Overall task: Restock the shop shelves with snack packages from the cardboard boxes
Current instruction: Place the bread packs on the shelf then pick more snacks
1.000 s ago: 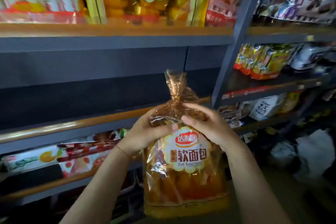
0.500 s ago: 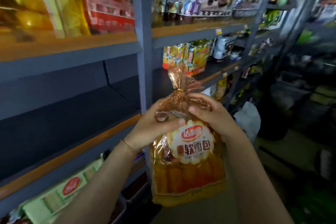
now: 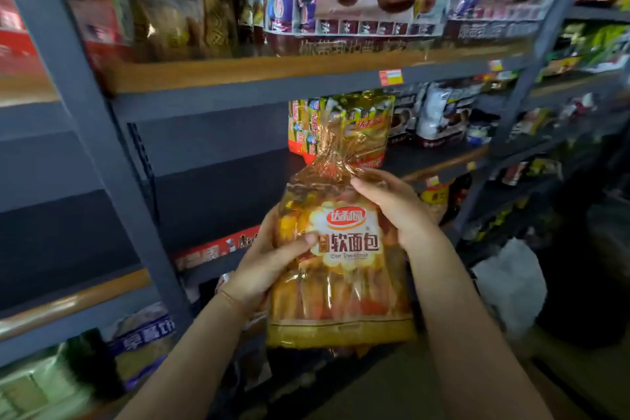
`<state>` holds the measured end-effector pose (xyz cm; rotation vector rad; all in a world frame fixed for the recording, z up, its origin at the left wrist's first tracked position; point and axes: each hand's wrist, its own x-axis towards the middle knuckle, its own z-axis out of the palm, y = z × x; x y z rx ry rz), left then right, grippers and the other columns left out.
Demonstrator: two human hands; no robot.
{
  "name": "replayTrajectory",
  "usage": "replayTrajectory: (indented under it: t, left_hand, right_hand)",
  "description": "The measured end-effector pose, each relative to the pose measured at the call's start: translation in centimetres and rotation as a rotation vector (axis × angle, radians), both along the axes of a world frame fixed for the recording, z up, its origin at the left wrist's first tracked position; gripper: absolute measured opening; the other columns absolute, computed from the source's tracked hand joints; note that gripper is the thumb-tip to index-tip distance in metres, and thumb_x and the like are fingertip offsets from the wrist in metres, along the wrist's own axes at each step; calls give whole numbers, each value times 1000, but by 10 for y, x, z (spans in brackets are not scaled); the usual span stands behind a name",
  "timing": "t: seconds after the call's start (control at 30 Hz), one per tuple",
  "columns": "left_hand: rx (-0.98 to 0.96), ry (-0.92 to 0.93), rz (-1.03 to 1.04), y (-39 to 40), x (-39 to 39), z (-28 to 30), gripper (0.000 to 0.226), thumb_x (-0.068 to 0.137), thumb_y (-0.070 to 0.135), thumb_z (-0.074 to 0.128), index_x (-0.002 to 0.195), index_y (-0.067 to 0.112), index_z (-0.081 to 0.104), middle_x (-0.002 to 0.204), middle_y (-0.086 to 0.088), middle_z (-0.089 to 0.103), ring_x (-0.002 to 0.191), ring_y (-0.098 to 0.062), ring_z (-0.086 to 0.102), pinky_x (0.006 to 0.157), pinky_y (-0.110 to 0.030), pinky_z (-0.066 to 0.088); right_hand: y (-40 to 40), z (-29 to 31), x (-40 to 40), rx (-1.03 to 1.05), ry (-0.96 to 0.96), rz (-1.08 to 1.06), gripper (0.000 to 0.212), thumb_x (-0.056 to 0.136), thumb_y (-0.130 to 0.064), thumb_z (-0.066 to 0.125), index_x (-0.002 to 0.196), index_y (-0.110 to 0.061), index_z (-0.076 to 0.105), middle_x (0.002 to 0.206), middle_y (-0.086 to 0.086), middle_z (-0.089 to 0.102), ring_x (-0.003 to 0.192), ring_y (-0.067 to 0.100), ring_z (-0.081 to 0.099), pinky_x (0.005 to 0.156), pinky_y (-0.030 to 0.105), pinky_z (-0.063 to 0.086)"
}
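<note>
An orange-and-clear bag of soft bread rolls [image 3: 344,290] stands upright in front of me, its twisted neck pointing up. My left hand [image 3: 269,259] grips the bag's left side, thumb across the front by the label. My right hand [image 3: 392,204] holds the upper right shoulder just under the tied neck. Behind the bag runs a dark shelf [image 3: 218,201] whose left part is bare. A row of yellow snack packs [image 3: 344,126] stands on that shelf behind the bag's neck. No cardboard box is in view.
A grey upright post [image 3: 95,133] divides the shelving at left. The upper shelf [image 3: 272,68] holds chocolate cake bags. More packages fill the shelves to the right and below. A white plastic bag [image 3: 508,280] lies on the floor at lower right.
The view has swung to the right along the shelving, past the post. My left hand has slid lower down the bag's side; my right hand stays near the neck.
</note>
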<state>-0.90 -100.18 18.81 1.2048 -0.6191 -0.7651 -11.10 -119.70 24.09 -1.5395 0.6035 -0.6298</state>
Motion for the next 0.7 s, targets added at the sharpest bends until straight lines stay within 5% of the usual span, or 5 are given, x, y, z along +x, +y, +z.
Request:
replayTrajectory:
  t: [0.2,0.37,0.47,0.6,0.7]
  left_hand:
    - [-56,135,310,-36,3,6,70,75,15,84,136,27,53,122,-7,72,107,-30,72,85,-51,59]
    - [-27,266,548,-40,26,14,58,83,22,81,133,24,54,120,-10,73,100,-33,74,76,-51,61]
    - [26,268,633,-42,52,20,66,80,31,85,136,27,50,118,-10,73,97,-35,75,81,-60,59]
    - [54,304,529,-43,73,27,102,61,49,95,145,18,46,126,-16,70,109,-41,70,92,-63,54]
    - [53,263,526,-45,69,21,102,59,51,95,142,15,47,129,-16,68,111,-38,70,92,-59,56]
  right_hand:
    - [-54,-2,40,-15,6,181,22,83,-56,70,100,-41,73,111,-15,73,106,11,68,98,40,53]
    - [-72,-21,51,-14,207,424,66,74,-70,70,130,-37,56,124,-12,65,110,10,63,88,32,50]
    - [-72,-37,58,23,334,648,90,56,-75,80,132,-33,55,125,-10,67,115,15,63,102,41,48]
    - [-72,-38,75,68,118,537,81,60,-56,85,131,-29,58,122,-8,69,115,18,64,104,46,48]
    - [-74,-34,90,116,30,450,86,60,-55,87,135,-31,53,126,-7,66,116,19,63,102,48,50]
